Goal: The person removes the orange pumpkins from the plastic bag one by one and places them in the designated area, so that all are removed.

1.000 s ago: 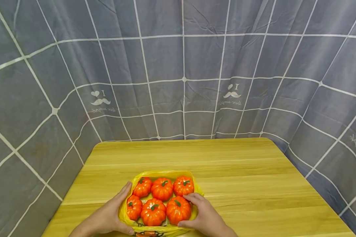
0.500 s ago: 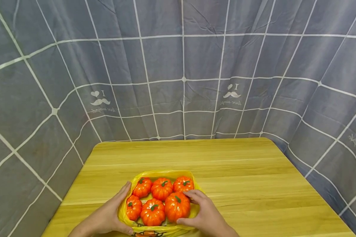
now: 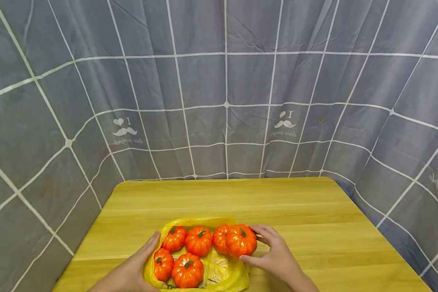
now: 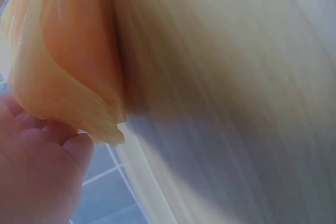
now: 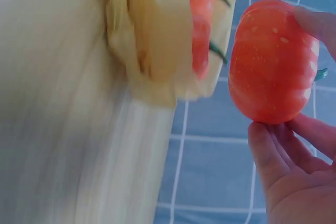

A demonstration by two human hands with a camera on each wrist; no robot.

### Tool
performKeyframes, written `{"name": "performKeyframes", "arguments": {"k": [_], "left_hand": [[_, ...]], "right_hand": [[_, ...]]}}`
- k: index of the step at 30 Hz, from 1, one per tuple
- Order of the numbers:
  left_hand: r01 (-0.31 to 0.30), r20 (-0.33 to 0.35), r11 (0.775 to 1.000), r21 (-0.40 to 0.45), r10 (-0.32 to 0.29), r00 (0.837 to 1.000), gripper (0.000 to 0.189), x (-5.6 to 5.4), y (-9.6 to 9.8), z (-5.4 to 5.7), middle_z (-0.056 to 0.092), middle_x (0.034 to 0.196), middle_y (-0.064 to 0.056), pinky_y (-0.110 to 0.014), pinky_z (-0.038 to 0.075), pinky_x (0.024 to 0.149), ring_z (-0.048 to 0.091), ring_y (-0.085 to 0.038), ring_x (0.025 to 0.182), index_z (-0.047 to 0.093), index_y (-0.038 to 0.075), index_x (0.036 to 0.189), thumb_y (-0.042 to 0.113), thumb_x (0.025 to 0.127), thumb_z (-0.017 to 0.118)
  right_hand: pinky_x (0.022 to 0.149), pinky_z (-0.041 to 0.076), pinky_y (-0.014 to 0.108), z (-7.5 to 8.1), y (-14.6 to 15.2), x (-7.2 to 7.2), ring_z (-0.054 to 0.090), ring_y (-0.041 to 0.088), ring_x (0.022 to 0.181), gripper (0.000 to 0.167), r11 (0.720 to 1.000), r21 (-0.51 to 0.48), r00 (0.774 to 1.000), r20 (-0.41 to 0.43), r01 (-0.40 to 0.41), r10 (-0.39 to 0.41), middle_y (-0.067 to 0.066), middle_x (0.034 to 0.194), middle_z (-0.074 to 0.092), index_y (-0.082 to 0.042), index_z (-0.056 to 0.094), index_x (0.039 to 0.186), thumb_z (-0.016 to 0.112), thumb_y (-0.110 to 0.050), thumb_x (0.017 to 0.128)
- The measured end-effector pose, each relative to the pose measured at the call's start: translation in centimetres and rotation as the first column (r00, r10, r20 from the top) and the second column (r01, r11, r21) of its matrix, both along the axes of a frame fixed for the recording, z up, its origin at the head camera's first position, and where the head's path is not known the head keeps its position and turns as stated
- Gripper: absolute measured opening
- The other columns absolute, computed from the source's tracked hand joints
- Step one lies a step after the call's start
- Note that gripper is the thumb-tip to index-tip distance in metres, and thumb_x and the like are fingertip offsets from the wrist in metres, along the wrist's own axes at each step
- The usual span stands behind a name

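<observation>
Several shiny orange toy pumpkins (image 3: 187,271) with green stems sit in a yellow plastic bag (image 3: 219,267), its mouth spread wide near the table's front. My left hand (image 3: 131,267) holds the bag's left side, fingers towards the back and thumb at the front; the left wrist view shows its fingers (image 4: 77,149) against the plastic. My right hand (image 3: 275,255) grips one pumpkin (image 3: 241,241) between thumb and fingers, raised over the bag's right edge. That same pumpkin (image 5: 273,66) hangs apart from the bag in the right wrist view, gripped at both sides.
Everything rests on a light wood-grain table (image 3: 299,211) with rounded far corners. A grey curtain (image 3: 204,81) with white grid lines encloses the table at the back and both sides.
My right hand has lifted the front-right pumpkin out of its place and carried it right and away from me, partly covering the pumpkin behind. My left hand stays at the bag.
</observation>
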State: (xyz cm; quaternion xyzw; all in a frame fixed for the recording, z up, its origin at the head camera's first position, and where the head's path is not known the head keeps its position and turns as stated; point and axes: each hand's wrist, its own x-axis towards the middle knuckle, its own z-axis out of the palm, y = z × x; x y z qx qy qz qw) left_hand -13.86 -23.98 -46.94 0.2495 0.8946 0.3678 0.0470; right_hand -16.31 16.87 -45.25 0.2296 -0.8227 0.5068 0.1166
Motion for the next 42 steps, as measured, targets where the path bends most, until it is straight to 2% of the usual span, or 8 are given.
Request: {"name": "performKeyframes", "arguments": {"k": [10, 16, 24, 33, 35, 39, 40, 42], "left_hand": [[0.011, 0.028, 1.0, 0.018, -0.011, 1.0, 0.133, 0.0, -0.3, -0.1, 0.009, 0.157, -0.04, -0.038, 0.026, 0.107, 0.015, -0.059, 0.139, 0.011, -0.011, 0.156, 0.043, 0.066, 0.094], [0.027, 0.05, 0.999, 0.037, -0.029, 0.998, 0.13, 0.1, -0.5, -0.2, 0.007, 0.156, -0.041, -0.038, 0.027, 0.107, 0.012, -0.061, 0.139, 0.009, -0.01, 0.157, 0.036, 0.07, 0.094], [0.036, 0.029, 0.999, 0.04, -0.037, 0.999, 0.129, 0.1, -0.6, -0.4, 0.009, 0.155, -0.043, -0.036, 0.027, 0.106, 0.014, -0.061, 0.138, 0.01, -0.011, 0.156, 0.036, 0.07, 0.093], [0.033, 0.02, 0.999, 0.035, -0.033, 0.999, 0.131, -0.1, -0.4, -0.2, 0.009, 0.155, -0.042, -0.033, 0.025, 0.107, 0.015, -0.06, 0.138, 0.012, -0.013, 0.155, 0.041, 0.068, 0.094], [0.036, 0.04, 0.999, 0.041, -0.038, 0.998, 0.13, -0.1, -0.4, -0.1, 0.008, 0.156, -0.042, -0.033, 0.025, 0.107, 0.013, -0.06, 0.139, 0.011, -0.012, 0.156, 0.039, 0.069, 0.094], [0.037, 0.058, 0.998, 0.047, -0.04, 0.998, 0.13, -0.2, -0.3, 0.0, 0.007, 0.156, -0.042, -0.031, 0.024, 0.107, 0.012, -0.06, 0.139, 0.01, -0.011, 0.156, 0.038, 0.069, 0.094], [0.038, 0.052, 0.998, 0.044, -0.04, 0.998, 0.13, -0.2, -0.3, 0.0, 0.008, 0.156, -0.042, -0.031, 0.024, 0.107, 0.013, -0.06, 0.139, 0.01, -0.012, 0.156, 0.039, 0.069, 0.094], [0.037, 0.03, 0.999, 0.036, -0.038, 0.999, 0.131, -0.2, -0.2, -0.1, 0.009, 0.155, -0.043, -0.031, 0.024, 0.107, 0.015, -0.06, 0.138, 0.012, -0.012, 0.155, 0.041, 0.068, 0.093]], "right_hand": [[0.086, 0.058, 0.036, -0.1, 4.3, -1.6, 0.063, 0.03, 0.108, 0.066, 0.99, -0.018, 0.989, -0.04, 0.139, -0.139, 0.008, 0.116, 0.064, 0.003, 0.068, 0.12, 0.097, -0.016, 0.063], [0.086, 0.058, 0.04, -0.3, 7.5, -2.7, 0.062, 0.037, 0.109, 0.067, 0.962, 0.046, 0.962, 0.03, 0.27, -0.272, 0.017, 0.116, 0.065, 0.009, 0.066, 0.12, 0.096, -0.013, 0.065], [0.093, 0.053, 0.045, -1.1, 12.7, -4.1, 0.057, 0.044, 0.118, 0.08, 0.909, 0.174, 0.894, 0.184, 0.379, -0.408, 0.032, 0.131, 0.057, 0.014, 0.054, 0.134, 0.091, -0.026, 0.075], [0.096, 0.051, 0.05, -1.9, 18.5, -4.7, 0.056, 0.048, 0.121, 0.095, 0.835, 0.329, 0.794, 0.291, 0.441, -0.534, 0.037, 0.137, 0.051, 0.015, 0.043, 0.142, 0.083, -0.045, 0.081], [0.094, 0.051, 0.046, -2.1, 19.5, -4.7, 0.055, 0.048, 0.121, 0.095, 0.82, 0.344, 0.774, 0.3, 0.457, -0.557, 0.038, 0.137, 0.05, 0.016, 0.042, 0.143, 0.082, -0.046, 0.082], [0.081, 0.049, 0.023, -2.6, 20.7, -4.6, 0.054, 0.048, 0.122, 0.096, 0.805, 0.348, 0.755, 0.304, 0.48, -0.581, 0.038, 0.137, 0.05, 0.017, 0.041, 0.143, 0.082, -0.045, 0.082], [0.079, 0.047, 0.02, -2.7, 20.9, -4.5, 0.054, 0.048, 0.122, 0.096, 0.804, 0.346, 0.753, 0.304, 0.484, -0.584, 0.038, 0.137, 0.05, 0.017, 0.041, 0.143, 0.083, -0.044, 0.082], [0.084, 0.05, 0.025, -2.8, 21.2, -4.5, 0.052, 0.05, 0.123, 0.096, 0.804, 0.34, 0.752, 0.303, 0.489, -0.585, 0.039, 0.138, 0.048, 0.017, 0.04, 0.143, 0.083, -0.043, 0.082]]}}
